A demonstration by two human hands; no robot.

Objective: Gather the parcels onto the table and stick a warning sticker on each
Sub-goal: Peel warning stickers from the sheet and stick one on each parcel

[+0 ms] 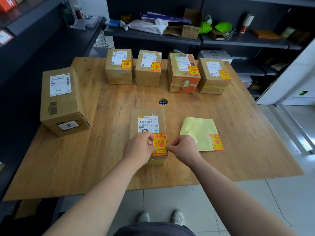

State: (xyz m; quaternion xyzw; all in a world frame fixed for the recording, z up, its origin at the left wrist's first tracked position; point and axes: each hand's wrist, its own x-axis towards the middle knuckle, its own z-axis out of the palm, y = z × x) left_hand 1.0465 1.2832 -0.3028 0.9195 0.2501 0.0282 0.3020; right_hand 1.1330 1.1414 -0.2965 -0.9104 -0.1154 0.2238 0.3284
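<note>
Cardboard parcel [148, 120] sits on the worktop [105, 150] with a red-and-yellow warning sticker [161, 145] on its top. The left hand [141, 144] pinches the sticker's left edge and the right hand [183, 148] pinches its right edge. Right of the parcel lies a yellow backing sheet [198, 132]; beyond the parcel stand four stickered parcels [119, 72].

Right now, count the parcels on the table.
6. Far row, left to right: one, two, three, four. Large parcel at left edge. Near parcel front centre with warning sticker. None seems hidden.
</note>
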